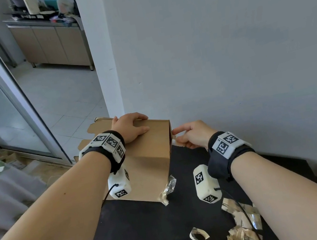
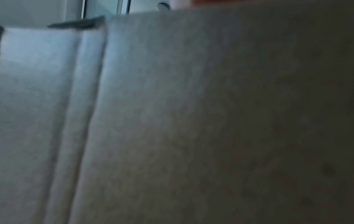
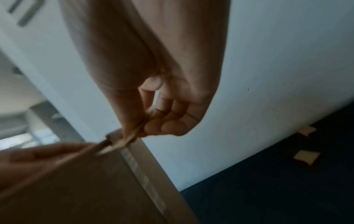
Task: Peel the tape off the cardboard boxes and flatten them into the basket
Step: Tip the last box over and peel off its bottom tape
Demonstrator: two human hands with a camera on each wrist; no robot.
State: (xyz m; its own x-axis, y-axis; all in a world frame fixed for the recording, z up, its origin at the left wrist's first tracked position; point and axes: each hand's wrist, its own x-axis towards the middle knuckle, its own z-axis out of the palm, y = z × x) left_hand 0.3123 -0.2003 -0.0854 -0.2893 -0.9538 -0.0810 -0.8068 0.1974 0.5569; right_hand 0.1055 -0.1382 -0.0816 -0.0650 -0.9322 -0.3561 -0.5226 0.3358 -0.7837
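Note:
A brown cardboard box [image 1: 149, 142] lies on its side on the black table [image 1: 151, 227], its open end facing right. My left hand [image 1: 131, 124] rests on top of it, fingers curled over the far edge, thumb flat on the top face. At the box's right end, my right hand [image 1: 176, 137] pinches a peeled end of clear tape [image 3: 122, 142] between thumb and index finger [image 3: 138, 128]. A strip of that tape [image 3: 141, 174] still runs down the box's edge. The left wrist view shows only a blurred cardboard face [image 2: 191, 121].
Crumpled tape lies by the box's near corner [image 1: 167, 188] and in a heap at the front right [image 1: 241, 223]. A grey wall [image 1: 224, 44] stands just behind the table. More cardboard [image 1: 99, 126] juts out behind the box at the left. No basket is in view.

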